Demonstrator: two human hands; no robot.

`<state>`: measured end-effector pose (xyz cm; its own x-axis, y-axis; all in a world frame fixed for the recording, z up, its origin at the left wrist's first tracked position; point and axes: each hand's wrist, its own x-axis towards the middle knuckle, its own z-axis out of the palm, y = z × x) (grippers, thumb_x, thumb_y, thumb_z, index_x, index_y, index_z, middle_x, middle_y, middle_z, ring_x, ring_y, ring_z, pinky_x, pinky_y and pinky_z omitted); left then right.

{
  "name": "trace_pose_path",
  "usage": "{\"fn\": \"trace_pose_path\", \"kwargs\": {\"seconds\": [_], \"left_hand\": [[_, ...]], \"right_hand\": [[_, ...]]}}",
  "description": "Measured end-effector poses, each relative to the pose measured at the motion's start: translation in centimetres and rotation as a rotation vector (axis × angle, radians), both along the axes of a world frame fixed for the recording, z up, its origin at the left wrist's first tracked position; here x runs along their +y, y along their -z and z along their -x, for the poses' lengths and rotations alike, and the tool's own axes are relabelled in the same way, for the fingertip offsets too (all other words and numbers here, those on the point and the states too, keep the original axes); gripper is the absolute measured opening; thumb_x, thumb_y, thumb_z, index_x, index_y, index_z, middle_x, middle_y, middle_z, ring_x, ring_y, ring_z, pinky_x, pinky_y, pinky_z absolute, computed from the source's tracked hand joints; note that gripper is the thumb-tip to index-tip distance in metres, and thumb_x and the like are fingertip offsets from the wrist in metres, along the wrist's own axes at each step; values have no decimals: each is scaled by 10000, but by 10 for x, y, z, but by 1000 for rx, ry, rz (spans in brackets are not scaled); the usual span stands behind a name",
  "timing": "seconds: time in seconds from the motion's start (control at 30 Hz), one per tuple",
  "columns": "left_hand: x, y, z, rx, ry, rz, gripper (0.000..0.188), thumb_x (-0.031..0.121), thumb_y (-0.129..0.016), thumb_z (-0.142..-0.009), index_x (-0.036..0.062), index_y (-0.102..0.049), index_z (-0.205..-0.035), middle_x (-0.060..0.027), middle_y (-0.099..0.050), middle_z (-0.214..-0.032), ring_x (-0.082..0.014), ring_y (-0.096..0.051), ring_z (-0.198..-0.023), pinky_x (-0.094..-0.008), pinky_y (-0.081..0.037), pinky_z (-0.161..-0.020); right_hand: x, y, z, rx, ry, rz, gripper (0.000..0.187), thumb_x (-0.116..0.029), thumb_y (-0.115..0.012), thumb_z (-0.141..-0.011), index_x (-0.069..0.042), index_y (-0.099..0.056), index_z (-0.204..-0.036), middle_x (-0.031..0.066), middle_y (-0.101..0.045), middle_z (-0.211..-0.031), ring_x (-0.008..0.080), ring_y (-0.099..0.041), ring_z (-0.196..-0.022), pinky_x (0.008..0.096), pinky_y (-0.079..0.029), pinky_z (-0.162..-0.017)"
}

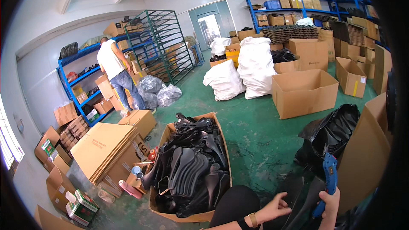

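My right hand [329,202] is wrapped round the handle of a blue hand tool [330,172] with a narrow metal tip, held upright; its exact kind is unclear. To the left of it, my left hand [275,208] has its fingers apart and nothing visible in them. A dark, flat black piece [304,196] lies just beyond the left fingers; I cannot tell whether they touch it. In front of me, left of my knee, a cardboard box [228,157] is heaped with curved black plastic parts [187,172], some nested in a row.
A black plastic bag [332,130] and a tall carton [366,153] stand close on my right. White sacks [255,68] and an open box [304,96] are ahead. Stacked cardboard [100,149] and a pink bottle [130,189] sit left. A person [115,66] stands by blue shelves [85,74].
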<state>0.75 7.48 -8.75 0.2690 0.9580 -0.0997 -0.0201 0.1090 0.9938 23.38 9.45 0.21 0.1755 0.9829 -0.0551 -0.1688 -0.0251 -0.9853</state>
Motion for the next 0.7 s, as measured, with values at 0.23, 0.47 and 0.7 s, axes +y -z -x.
{"fn": "trace_pose_path", "kwargs": {"seconds": [0.23, 0.47, 0.7], "left_hand": [[13, -53, -3, -466, 181, 366, 406, 324, -590, -940, 64, -498, -1237, -10, -576, -1074, -80, -566, -919, -241, -482, -768], [41, -38, 7, -697, -92, 198, 329, 242, -557, -959, 95, -478, -1242, -17, -539, -1089, -127, -527, -986, -307, -478, -849], [61, -73, 29, -637, -298, 234, 370, 231, -573, -957, 133, -486, -1304, -14, -601, -1036, -96, -563, -923, -273, -479, -823]], "right_hand": [[-22, 3, 29, -127, -216, -21, 625, -140, -861, -506, -13, -593, -1056, 24, -596, -813, 121, -592, -698, 242, -498, -611], [-29, 2, 29, 81, -213, 212, 393, -51, -750, -695, 30, -577, -1039, 89, -639, -779, 173, -647, -663, 294, -542, -568], [-53, 27, -3, 384, -418, 382, 377, -131, -761, -708, 46, -592, -994, 88, -612, -712, 186, -621, -649, 317, -527, -655]]}}
